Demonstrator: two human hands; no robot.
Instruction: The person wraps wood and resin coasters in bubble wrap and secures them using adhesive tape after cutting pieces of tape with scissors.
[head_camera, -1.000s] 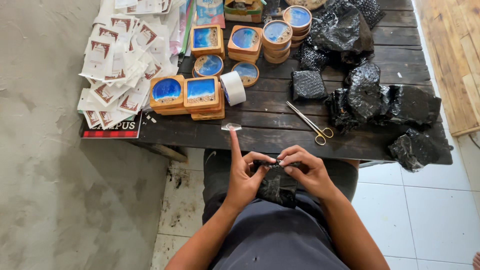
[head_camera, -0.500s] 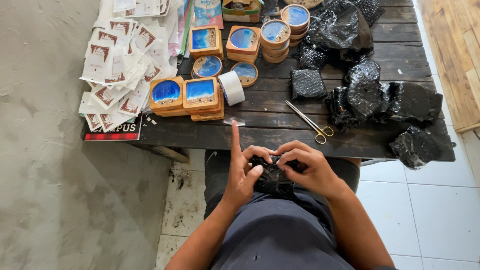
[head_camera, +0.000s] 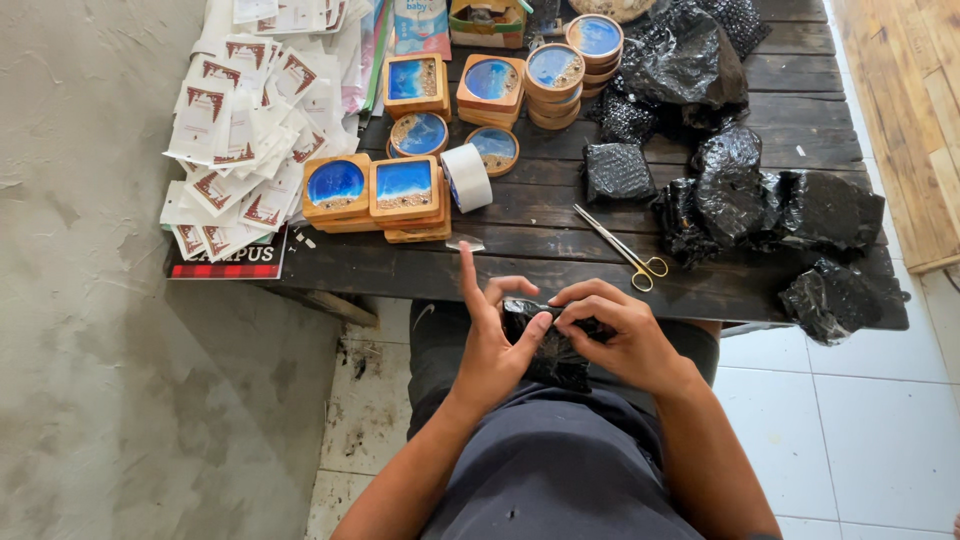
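Both hands work in the person's lap, just near of the bench (head_camera: 560, 280) edge. The left hand (head_camera: 497, 340) and the right hand (head_camera: 617, 335) together grasp a small bundle in black bubble wrap (head_camera: 552, 350), thumbs pressing its top; the left forefinger sticks up with a strip of clear tape (head_camera: 464, 242) on its tip.

The tape could fold onto itself or catch the wrong fold, since the finger carrying it is free in the air. The wrap could also spring open if either thumb lifts.

The bench is dark, worn planks. On it lie scissors (head_camera: 620, 245), a white tape roll (head_camera: 467, 176), wooden coasters with blue centres (head_camera: 372, 190), printed sachets (head_camera: 240, 130) at far left, and more black wrapped bundles (head_camera: 770, 205) at right. The floor is white tile under the person, rough grey concrete at left.
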